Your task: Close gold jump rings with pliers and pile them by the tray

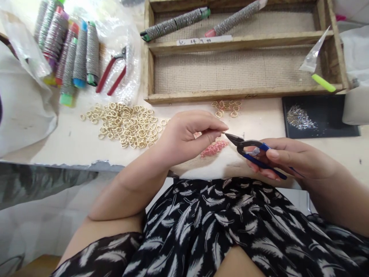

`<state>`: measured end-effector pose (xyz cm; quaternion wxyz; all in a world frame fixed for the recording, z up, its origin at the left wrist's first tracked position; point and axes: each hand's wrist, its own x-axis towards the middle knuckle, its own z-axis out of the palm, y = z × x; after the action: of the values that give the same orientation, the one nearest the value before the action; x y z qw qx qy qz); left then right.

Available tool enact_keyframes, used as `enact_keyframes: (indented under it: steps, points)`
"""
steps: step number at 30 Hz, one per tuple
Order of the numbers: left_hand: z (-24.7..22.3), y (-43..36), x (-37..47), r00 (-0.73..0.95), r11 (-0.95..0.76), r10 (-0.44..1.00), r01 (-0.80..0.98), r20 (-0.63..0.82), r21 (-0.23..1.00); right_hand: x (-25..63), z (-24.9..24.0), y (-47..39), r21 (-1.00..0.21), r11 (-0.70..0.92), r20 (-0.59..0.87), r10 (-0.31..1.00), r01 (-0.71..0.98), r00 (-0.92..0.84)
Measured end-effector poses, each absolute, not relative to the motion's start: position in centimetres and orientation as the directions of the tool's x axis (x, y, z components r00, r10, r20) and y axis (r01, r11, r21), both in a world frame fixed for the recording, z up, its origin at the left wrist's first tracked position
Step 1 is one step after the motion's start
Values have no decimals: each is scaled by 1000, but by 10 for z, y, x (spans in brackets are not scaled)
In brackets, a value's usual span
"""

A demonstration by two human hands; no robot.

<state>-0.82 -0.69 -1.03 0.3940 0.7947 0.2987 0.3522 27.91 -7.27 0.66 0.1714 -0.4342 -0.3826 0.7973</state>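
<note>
My right hand (pixel 282 156) is wrapped round the blue handles of a pair of needle-nose pliers (pixel 261 164), whose dark jaws point left. At the jaw tips, the thumb and forefinger of my left hand (pixel 191 134) pinch something tiny that I cannot make out. Below my left fingertips lies a small heap of pink beads or links (pixel 213 148), partly covered by the hand. A big spread of gold rings (pixel 127 124) is on the table left of that hand. Several more gold rings (pixel 227 107) lie just beyond my fingertips.
A wooden mesh-bottomed tray (pixel 213 96) stands at the back, with two wire-wound rods (pixel 178 24) in it. Back left are more wound rods (pixel 92 54) and red-handled pliers (pixel 111 73) on clear plastic. A black mat (pixel 325 130) at right bears silvery bits (pixel 301 117).
</note>
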Motion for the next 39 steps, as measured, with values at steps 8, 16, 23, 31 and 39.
enact_keyframes:
  steps: [8,16,23,31,39]
  points:
    - [-6,-9,-7,576,-418,785,217,230,882,279,7,-73,-752,-655,-567,588,72,-577]
    - [-4,-4,-12,648,-227,761,220,32,949,280,8,-73,-773,-621,-554,561,131,-615]
    - [-6,-2,-14,742,27,654,169,-145,985,279,13,-72,-805,-541,-556,546,244,-626]
    - [-6,-1,-12,733,45,657,193,-175,980,280,7,-75,-873,10,-325,735,488,-595]
    - [8,-2,-4,637,240,664,314,-392,918,276,3,-79,-698,425,-110,732,576,-673]
